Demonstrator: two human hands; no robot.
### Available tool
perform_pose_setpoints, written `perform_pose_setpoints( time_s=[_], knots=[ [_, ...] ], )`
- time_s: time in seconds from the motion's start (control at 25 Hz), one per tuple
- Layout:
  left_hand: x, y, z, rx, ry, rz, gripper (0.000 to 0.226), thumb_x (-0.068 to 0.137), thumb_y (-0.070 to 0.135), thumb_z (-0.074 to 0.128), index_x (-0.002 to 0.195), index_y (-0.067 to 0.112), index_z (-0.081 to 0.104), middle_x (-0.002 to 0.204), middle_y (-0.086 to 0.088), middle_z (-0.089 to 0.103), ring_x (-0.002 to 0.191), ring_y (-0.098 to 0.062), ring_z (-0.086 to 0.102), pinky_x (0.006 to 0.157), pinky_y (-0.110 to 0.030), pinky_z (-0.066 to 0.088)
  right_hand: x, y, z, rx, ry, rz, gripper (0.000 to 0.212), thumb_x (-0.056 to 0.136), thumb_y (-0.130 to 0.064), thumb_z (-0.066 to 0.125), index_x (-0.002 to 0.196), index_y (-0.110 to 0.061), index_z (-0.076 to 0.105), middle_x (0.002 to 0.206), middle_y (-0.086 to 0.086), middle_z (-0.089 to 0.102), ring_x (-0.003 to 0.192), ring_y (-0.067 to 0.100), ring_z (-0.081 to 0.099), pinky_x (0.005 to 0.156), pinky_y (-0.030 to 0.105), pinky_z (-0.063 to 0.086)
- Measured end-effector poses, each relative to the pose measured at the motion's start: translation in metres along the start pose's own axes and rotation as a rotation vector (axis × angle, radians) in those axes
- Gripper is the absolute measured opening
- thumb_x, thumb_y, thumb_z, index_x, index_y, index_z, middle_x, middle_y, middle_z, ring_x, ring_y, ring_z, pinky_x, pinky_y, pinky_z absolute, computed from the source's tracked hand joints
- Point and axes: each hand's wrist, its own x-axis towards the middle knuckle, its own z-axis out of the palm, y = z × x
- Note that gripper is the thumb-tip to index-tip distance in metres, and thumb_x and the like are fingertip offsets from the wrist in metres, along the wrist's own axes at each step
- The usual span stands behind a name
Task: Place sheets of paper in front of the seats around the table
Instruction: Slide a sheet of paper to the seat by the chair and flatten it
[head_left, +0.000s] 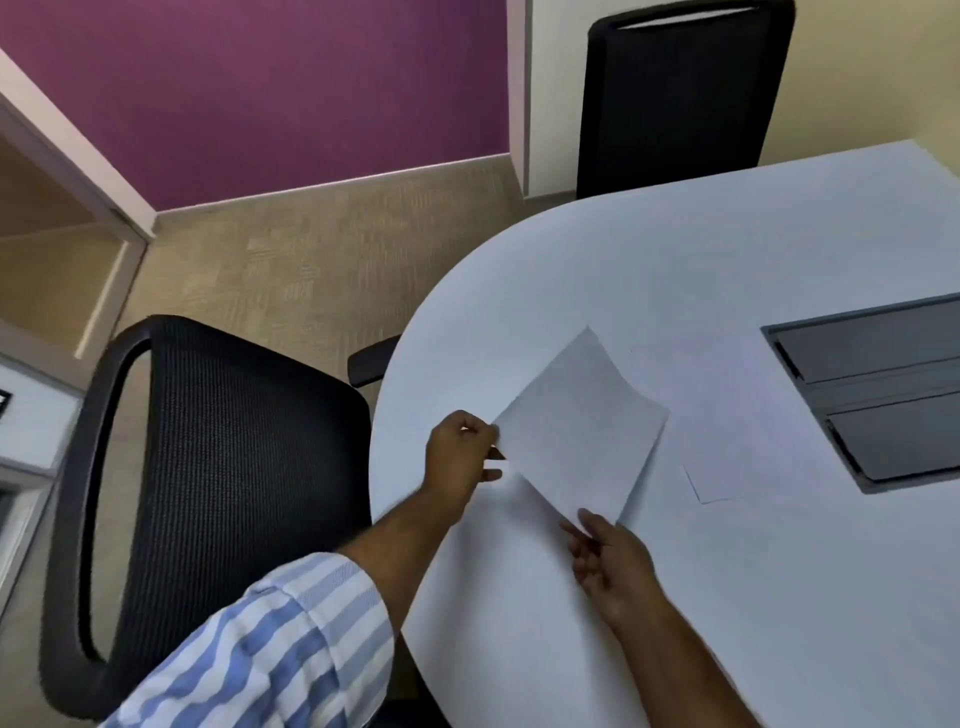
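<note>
One sheet of paper (579, 426), centre frame, raised over the table (727, 597): left hand (460, 452) pinching its corner, right hand (610, 558) open-fingered at lower edge; best lowered flat, squared before the lower-left chair (234, 457).

Rounded white table (727, 249); flat paper sheet (737, 462) beside grey inset panel (883, 389)

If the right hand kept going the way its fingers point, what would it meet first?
The right hand points up and left, with its fingertips already at the lower corner of the raised sheet, so probably that sheet; depth is unclear.
</note>
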Motion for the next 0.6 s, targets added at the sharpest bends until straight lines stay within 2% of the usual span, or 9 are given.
perform_pose_setpoints(
  time_s=[0.12, 0.2, 0.32, 0.44, 0.52, 0.6],
  knots=[
    [0.021, -0.007, -0.034, -0.093, 0.047, -0.165, 0.006, 0.094, 0.013, 0.067, 0.096, 0.011, 0.062, 0.089, -0.01, 0.073, 0.068, -0.024, 0.074, 0.059, -0.037, 0.064, -0.002, 0.05, 0.047, 0.02, -0.047, 0.055, 0.027, 0.093, -0.01, 0.074, 0.117, -0.005, 0.063, 0.104, 0.02, 0.08, 0.063, 0.017, 0.072, 0.048, 0.024, 0.054],
    [0.028, -0.023, -0.051, -0.021, -0.017, -0.255, 0.02, 0.091, 0.011, 0.07, 0.109, 0.011, 0.062, 0.103, -0.012, 0.075, 0.08, -0.026, 0.076, 0.061, -0.037, 0.065, -0.001, 0.073, 0.076, -0.025, -0.07, 0.05, 0.025, 0.095, -0.013, 0.073, 0.118, -0.003, 0.068, 0.105, 0.017, 0.081, 0.071, 0.017, 0.074, 0.056, 0.025, 0.056],
    [0.04, -0.048, -0.075, 0.143, -0.108, -0.232, 0.038, 0.082, 0.0, 0.069, 0.117, 0.013, 0.063, 0.112, -0.013, 0.074, 0.099, -0.032, 0.075, 0.08, -0.053, 0.066, -0.003, 0.094, 0.117, -0.161, -0.092, 0.06, 0.028, 0.097, -0.024, 0.072, 0.116, -0.003, 0.073, 0.103, 0.013, 0.082, 0.077, 0.017, 0.077, 0.065, 0.027, 0.059],
    [0.066, -0.058, -0.089, 0.206, -0.092, -0.182, 0.045, 0.079, -0.004, 0.068, 0.121, 0.009, 0.06, 0.116, -0.015, 0.071, 0.106, -0.032, 0.071, 0.092, -0.056, 0.061, -0.007, 0.103, 0.14, -0.388, -0.089, 0.068, 0.048, 0.093, -0.05, 0.071, 0.097, -0.002, 0.077, 0.091, 0.009, 0.082, 0.075, 0.022, 0.075, 0.065, 0.029, 0.059],
    [0.082, -0.058, -0.092, 0.22, -0.085, -0.166, 0.048, 0.08, -0.003, 0.07, 0.124, 0.01, 0.055, 0.12, -0.011, 0.069, 0.105, -0.027, 0.069, 0.093, -0.054, 0.061, -0.006, 0.1, 0.137, -0.653, 0.005, -0.137, 0.046, 0.091, -0.053, 0.068, 0.079, -0.009, 0.073, 0.075, 0.003, 0.079, 0.065, 0.02, 0.07, 0.062, 0.03, 0.056],
    [0.096, -0.058, -0.092, 0.2, -0.102, -0.169, 0.055, 0.08, -0.004, 0.073, 0.128, 0.014, 0.051, 0.124, -0.009, 0.067, 0.108, -0.028, 0.067, 0.093, -0.054, 0.061, 0.0, 0.09, 0.122, -1.042, 0.202, -0.476, 0.031, 0.092, -0.043, 0.065, 0.074, -0.018, 0.069, 0.07, -0.003, 0.074, 0.066, 0.016, 0.069, 0.067, 0.031, 0.053]
  ],
)
